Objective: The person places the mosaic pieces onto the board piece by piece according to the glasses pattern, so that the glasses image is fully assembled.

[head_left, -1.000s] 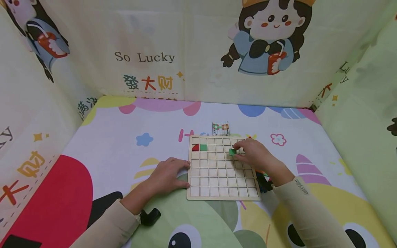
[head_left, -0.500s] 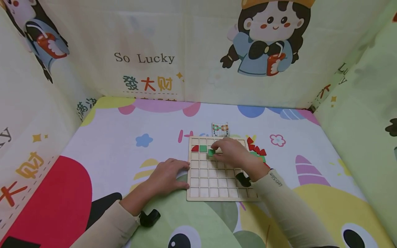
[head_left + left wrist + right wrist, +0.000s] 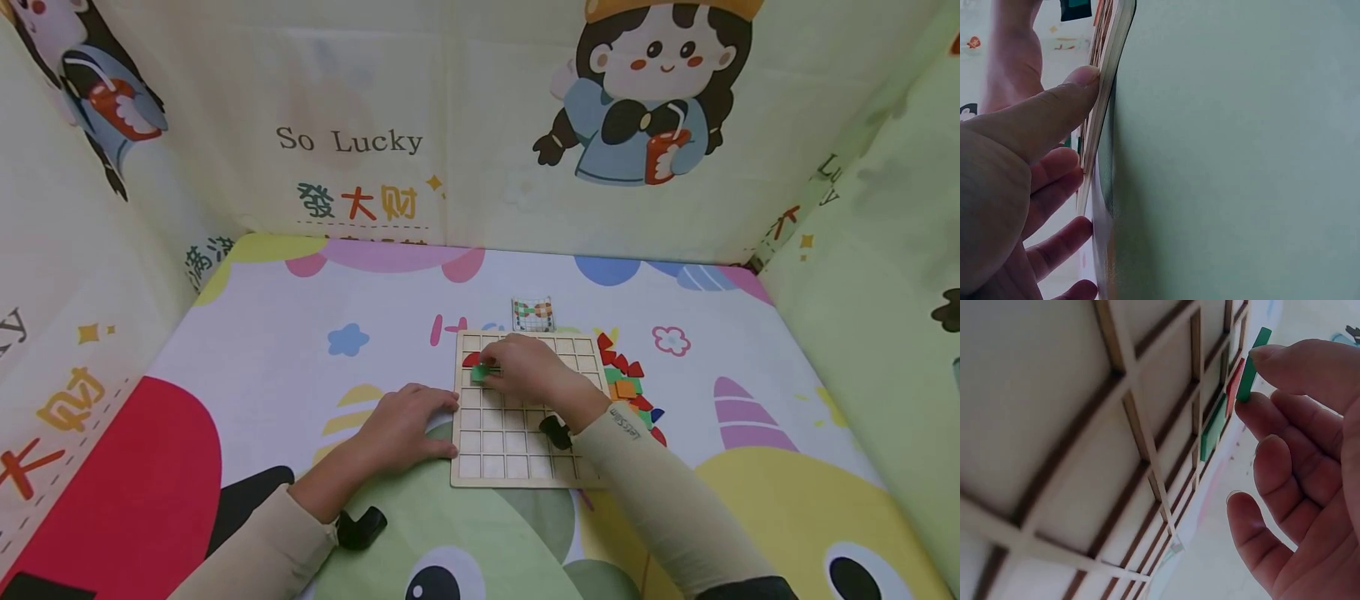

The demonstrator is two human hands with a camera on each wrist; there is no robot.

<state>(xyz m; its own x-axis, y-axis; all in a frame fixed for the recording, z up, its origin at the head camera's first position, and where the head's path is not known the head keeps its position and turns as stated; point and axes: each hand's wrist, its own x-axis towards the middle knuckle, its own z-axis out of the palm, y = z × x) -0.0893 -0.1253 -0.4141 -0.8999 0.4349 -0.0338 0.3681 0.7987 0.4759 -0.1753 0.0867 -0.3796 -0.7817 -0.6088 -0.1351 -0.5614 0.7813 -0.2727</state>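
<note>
A wooden grid board [image 3: 480,468] lies on the cartoon-print cloth. Over its upper left cells my right hand [image 3: 528,367] pinches a green square tile [image 3: 1252,370] between thumb and index finger, on edge and above the grid. Set in the second row are a red rounded piece [image 3: 471,359] and another green tile [image 3: 1213,430], which the right hand mostly covers in the head view. My left hand [image 3: 405,425] rests at the board's left side. Its thumb [image 3: 1066,103] touches the edge, and the other fingers extend loosely along it.
Just beyond the board stands a small pattern card [image 3: 533,314]. Along the right side lies a heap of loose pieces, with red ones [image 3: 636,369], an orange square [image 3: 624,389] and a blue one [image 3: 657,415]. A printed curtain [image 3: 480,125] hangs behind.
My right hand has carried the green tile leftward across the board to the upper left cells, uncovering the heap of pieces on the right. The left hand has stayed put.
</note>
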